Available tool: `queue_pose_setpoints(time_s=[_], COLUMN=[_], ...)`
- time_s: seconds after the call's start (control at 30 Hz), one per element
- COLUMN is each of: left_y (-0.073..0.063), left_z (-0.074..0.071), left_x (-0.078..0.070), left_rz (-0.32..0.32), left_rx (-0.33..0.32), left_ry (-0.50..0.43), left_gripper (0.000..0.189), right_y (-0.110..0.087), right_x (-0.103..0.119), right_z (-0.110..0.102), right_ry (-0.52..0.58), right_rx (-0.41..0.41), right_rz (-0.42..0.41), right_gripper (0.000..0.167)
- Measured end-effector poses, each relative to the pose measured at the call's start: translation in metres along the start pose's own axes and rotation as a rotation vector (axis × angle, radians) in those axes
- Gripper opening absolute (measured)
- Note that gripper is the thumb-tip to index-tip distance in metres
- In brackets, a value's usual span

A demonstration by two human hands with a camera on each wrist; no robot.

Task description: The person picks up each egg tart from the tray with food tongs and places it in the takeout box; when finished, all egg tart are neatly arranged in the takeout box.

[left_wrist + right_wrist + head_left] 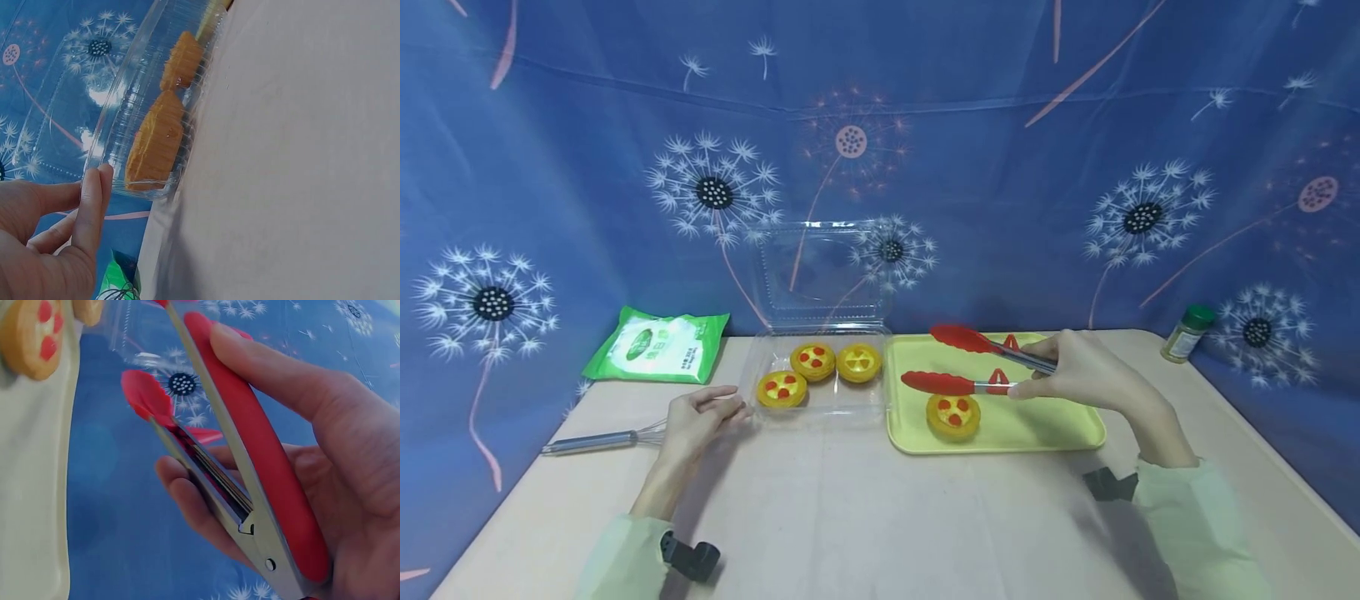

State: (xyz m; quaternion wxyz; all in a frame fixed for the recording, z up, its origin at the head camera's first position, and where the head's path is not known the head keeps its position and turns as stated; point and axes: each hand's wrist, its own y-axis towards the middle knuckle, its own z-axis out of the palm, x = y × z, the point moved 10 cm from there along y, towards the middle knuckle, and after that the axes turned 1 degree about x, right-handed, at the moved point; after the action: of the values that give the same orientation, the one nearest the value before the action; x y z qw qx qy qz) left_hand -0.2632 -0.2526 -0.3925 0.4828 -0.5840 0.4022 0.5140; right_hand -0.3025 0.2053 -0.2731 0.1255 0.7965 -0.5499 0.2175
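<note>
My right hand [1078,375] grips red-tipped metal tongs [262,462], their arms spread apart. The tongs hover over a pale yellow tray [1000,446], with one egg tart [953,417] just below the lower tip. Nothing shows between the tong tips. A clear plastic box [820,410] stands left of the tray, its hinged lid [820,275] raised upright. Inside lie three egg tarts [782,389], some dotted red. At the box's left rim is my left hand [700,421]; in the left wrist view its thumb and fingers [90,206] pinch the rim.
A whisk [602,442] lies left of my left hand. Behind it is a green and white packet [658,346]. A green-capped jar [1187,333] stands at the far right. Blue dandelion-patterned cloth [1000,167] hangs behind the table.
</note>
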Motion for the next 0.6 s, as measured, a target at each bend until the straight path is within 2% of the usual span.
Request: queue_pose_setpoints(time_s=[0.13,0.27,0.47,0.6], left_y=[0.000,-0.001,-0.001,-0.001], left_z=[-0.001,-0.001,-0.001,-0.001], left_x=[0.000,-0.001,-0.002,-0.003], left_rz=[0.006,0.015,0.013,0.016], left_rx=[-0.001,0.003,0.003,0.006], left_ry=[0.005,0.026,0.027,0.029], left_gripper=[0.045,0.044,0.043,0.043], right_y=[-0.008,-0.017,-0.023,-0.025], right_x=[-0.001,-0.002,-0.003,-0.006], right_z=[0.010,0.017,0.023,0.027], right_ry=[-0.001,-0.050,-0.130,-0.146], right_rx=[0.061,0.081,0.060,0.062], right_rz=[-0.036,-0.045,-0.049,-0.048], right_gripper=[0.049,0.060,0.054,0.056])
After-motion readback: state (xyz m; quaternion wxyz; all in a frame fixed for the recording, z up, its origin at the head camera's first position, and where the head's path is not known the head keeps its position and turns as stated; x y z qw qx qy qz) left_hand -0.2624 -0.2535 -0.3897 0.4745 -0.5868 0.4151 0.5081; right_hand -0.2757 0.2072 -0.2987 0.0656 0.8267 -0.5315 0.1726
